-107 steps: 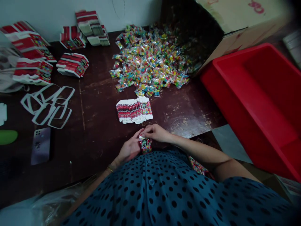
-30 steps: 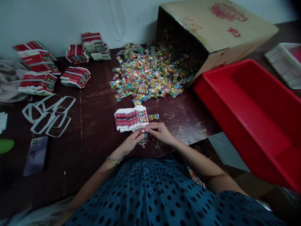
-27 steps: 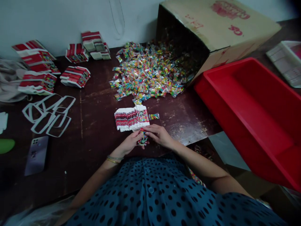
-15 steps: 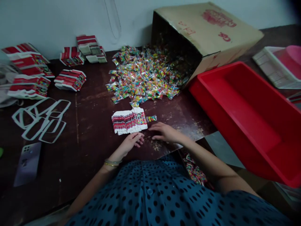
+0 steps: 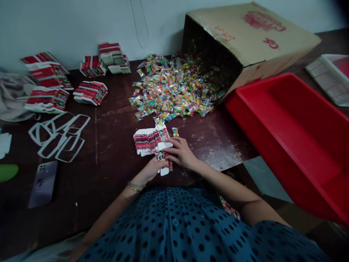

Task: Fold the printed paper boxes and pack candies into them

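My left hand [image 5: 152,169] grips a small printed candy box [image 5: 161,155] near its lower end, thumb across the front. White end flaps stick out at both ends of this box. My right hand [image 5: 180,153] has its fingers on the upper right side of the same box. Just behind lies a fanned row of flat red-and-white candy boxes [image 5: 145,140]. One small candy packet [image 5: 175,131] rests beyond my right fingertips. A large heap of clear candy packets [image 5: 171,87] with colourful sweets spreads farther back.
A cardboard carton [image 5: 253,36] lies on its side behind the heap, packets inside. At right sits a red plastic tub [image 5: 294,145]. Left are bundled flat boxes [image 5: 89,92], pale band-like loops [image 5: 58,138], a phone [image 5: 43,183] and a green object [image 5: 8,172].
A single box has come off the fanned row into my left hand. My right hand has moved onto it. The lone packet now lies turned, and the view has shifted left.
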### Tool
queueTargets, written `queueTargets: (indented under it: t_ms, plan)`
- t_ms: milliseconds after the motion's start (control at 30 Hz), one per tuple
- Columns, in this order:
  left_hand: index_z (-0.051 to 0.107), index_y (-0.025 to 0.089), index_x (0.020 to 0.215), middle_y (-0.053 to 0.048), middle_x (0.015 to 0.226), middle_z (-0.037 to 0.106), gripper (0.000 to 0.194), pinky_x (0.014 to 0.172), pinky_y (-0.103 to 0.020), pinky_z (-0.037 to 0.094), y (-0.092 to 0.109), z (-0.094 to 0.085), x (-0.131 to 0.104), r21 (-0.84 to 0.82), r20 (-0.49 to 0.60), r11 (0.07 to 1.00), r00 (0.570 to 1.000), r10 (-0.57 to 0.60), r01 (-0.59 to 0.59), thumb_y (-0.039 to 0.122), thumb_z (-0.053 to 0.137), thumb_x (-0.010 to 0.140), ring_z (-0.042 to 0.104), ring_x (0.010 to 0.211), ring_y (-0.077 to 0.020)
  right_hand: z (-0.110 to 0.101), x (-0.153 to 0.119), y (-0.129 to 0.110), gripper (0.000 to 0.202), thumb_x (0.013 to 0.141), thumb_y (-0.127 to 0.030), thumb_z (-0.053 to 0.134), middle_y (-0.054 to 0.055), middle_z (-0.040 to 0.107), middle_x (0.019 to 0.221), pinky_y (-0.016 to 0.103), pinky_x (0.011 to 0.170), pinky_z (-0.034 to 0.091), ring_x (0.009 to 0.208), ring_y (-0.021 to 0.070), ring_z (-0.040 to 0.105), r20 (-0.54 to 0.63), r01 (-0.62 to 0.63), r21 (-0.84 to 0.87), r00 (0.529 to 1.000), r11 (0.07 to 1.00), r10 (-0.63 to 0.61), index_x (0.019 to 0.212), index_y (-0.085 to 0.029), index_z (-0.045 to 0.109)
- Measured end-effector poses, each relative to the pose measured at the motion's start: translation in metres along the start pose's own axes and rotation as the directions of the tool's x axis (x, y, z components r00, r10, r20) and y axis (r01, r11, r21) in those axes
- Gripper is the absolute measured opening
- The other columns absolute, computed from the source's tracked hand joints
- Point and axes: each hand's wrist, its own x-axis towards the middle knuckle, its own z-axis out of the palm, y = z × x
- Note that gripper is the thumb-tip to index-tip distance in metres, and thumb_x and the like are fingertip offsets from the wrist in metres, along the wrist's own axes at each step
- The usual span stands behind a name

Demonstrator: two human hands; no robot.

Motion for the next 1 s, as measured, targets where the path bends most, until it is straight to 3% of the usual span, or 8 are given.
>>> queueTargets:
  t_ms: [333, 400, 533, 600, 700, 800, 900, 1000]
  plan:
    - [0.056, 0.015, 0.073, 0.001, 0.059, 0.059, 0.011, 0.060, -0.029, 0.047, 0.012, 0.009, -0.004, 0.154, -0.023, 0.985, 0.996, 0.085, -0.081, 0.018, 0.064, 0.065, 0.055, 0.054, -0.0128, -0.001, 0.014, -0.001, 0.023, 0.084, -0.037, 0.064, 0.010, 0.047, 0.138, 0.045, 0.108, 0.026, 0.130, 0.0251, 0.035, -0.072, -0.101, 0.172, 0.991, 0.980, 0.115, 0.101, -0.021, 0.065]
    - [0.056, 0.015, 0.075, 0.002, 0.058, 0.058, 0.014, 0.058, -0.027, 0.046, 0.010, 0.013, -0.007, 0.139, -0.025, 0.989, 0.998, 0.055, -0.051, 0.019, 0.065, 0.065, 0.054, 0.053, -0.0122, -0.005, 0.017, 0.001, 0.019, 0.080, -0.037, 0.068, 0.009, 0.046, 0.139, 0.044, 0.108, 0.028, 0.130, 0.0255, 0.036, 0.014, -0.140, 0.267, 0.990, 0.953, 0.142, 0.086, -0.019, 0.066]
    - [0.060, 0.013, 0.081, -0.005, 0.071, 0.065, 0.021, 0.057, -0.026, 0.045, 0.006, 0.015, -0.008, 0.220, 0.203, 0.975, 0.977, -0.066, 0.020, 0.025, 0.070, 0.067, 0.059, 0.061, -0.0148, -0.017, 0.022, 0.009, 0.018, 0.079, -0.034, 0.069, 0.009, 0.055, 0.127, 0.037, 0.103, 0.037, 0.126, 0.0235, 0.044, 0.349, -0.207, 0.499, 0.937, 0.841, 0.024, 0.077, -0.016, 0.068]
    - [0.060, 0.013, 0.081, -0.004, 0.070, 0.064, 0.025, 0.056, -0.026, 0.045, 0.002, 0.014, -0.004, 0.263, 0.116, 0.964, 0.993, 0.011, -0.042, 0.031, 0.072, 0.068, 0.058, 0.059, -0.0142, -0.021, 0.020, 0.011, 0.018, 0.082, -0.033, 0.066, 0.008, 0.059, 0.118, 0.033, 0.100, 0.039, 0.120, 0.0214, 0.050, 0.354, -0.229, 0.572, 0.935, 0.788, 0.014, 0.082, -0.015, 0.069]
    - [0.060, 0.014, 0.075, 0.000, 0.062, 0.058, 0.027, 0.054, -0.025, 0.043, -0.011, 0.013, 0.002, 0.374, -0.145, 0.913, 0.962, 0.231, -0.162, 0.038, 0.072, 0.069, 0.054, 0.056, -0.0133, -0.020, 0.011, 0.008, 0.029, 0.084, -0.032, 0.063, 0.007, 0.062, 0.111, 0.034, 0.097, 0.042, 0.106, 0.0189, 0.058, 0.214, -0.310, 0.586, 0.950, 0.749, 0.227, 0.108, -0.017, 0.063]
    - [0.060, 0.017, 0.096, -0.002, 0.076, 0.063, 0.031, 0.066, -0.027, 0.048, -0.024, 0.015, -0.002, 0.414, -0.176, 0.868, 0.912, 0.372, -0.274, 0.038, 0.068, 0.075, 0.060, 0.072, -0.0171, -0.014, -0.006, 0.001, 0.057, 0.081, -0.030, 0.067, 0.004, 0.065, 0.103, 0.032, 0.091, 0.046, 0.096, 0.0167, 0.062, 0.178, -0.394, 0.620, 0.913, 0.678, 0.367, 0.132, -0.020, 0.044]
    - [0.046, 0.023, 0.119, 0.000, 0.083, 0.062, 0.052, 0.076, -0.027, 0.048, -0.030, 0.016, -0.015, 0.408, -0.200, 0.841, 0.865, 0.461, -0.354, 0.033, 0.070, 0.074, 0.062, 0.077, -0.0158, -0.008, -0.024, -0.001, 0.047, 0.082, -0.036, 0.065, 0.000, 0.067, 0.079, 0.025, 0.073, 0.052, 0.072, 0.0122, 0.063, 0.334, -0.515, 0.726, 0.843, 0.455, 0.422, 0.123, -0.018, 0.050]
    - [0.050, 0.023, 0.118, 0.000, 0.084, 0.062, 0.047, 0.078, -0.028, 0.048, -0.032, 0.014, -0.029, 0.454, -0.130, 0.825, 0.891, 0.434, -0.336, 0.031, 0.068, 0.076, 0.062, 0.075, -0.0149, -0.002, -0.038, 0.001, 0.031, 0.084, -0.043, 0.061, -0.002, 0.062, 0.061, 0.019, 0.055, 0.051, 0.051, 0.0082, 0.057, 0.574, -0.638, 0.770, 0.705, 0.019, 0.417, 0.098, -0.014, 0.060]
